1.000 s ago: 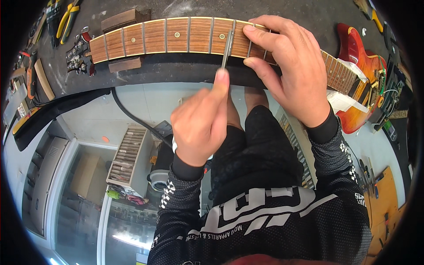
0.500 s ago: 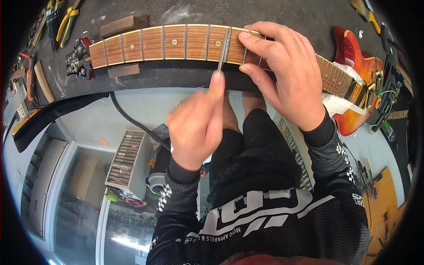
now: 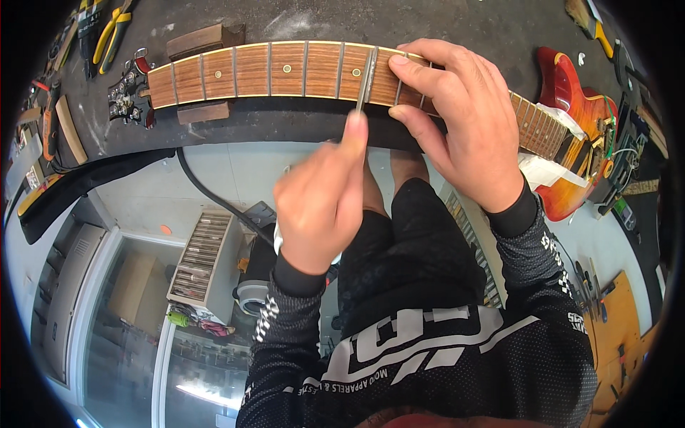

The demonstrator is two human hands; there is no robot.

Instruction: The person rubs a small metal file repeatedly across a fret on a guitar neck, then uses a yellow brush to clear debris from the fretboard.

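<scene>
An electric guitar lies across the bench, its brown wooden fretboard (image 3: 250, 72) facing up and its red-orange sunburst body (image 3: 563, 78) at the right. My left hand (image 3: 325, 189) is closed around a slim metal file (image 3: 366, 84), whose shaft lies along a fret between a round dot inlay and my other hand. The file's grip end is hidden in my fingers. My right hand (image 3: 467, 118) grips the guitar neck just right of the file, thumb at the near edge and fingers over the far side.
Wooden blocks (image 3: 204, 113) sit beside the neck near the dark headstock (image 3: 130, 95). Yellow-handled pliers (image 3: 112, 37) and other tools lie at the far left. White paper (image 3: 549, 171) lies by the guitar body, and a brush (image 3: 594, 27) is at the far right. Below the bench stands a drawer cabinet (image 3: 207, 260).
The left hand and file have shifted slightly away from me, along the same fret. The right hand keeps its hold on the neck. The view has moved a little.
</scene>
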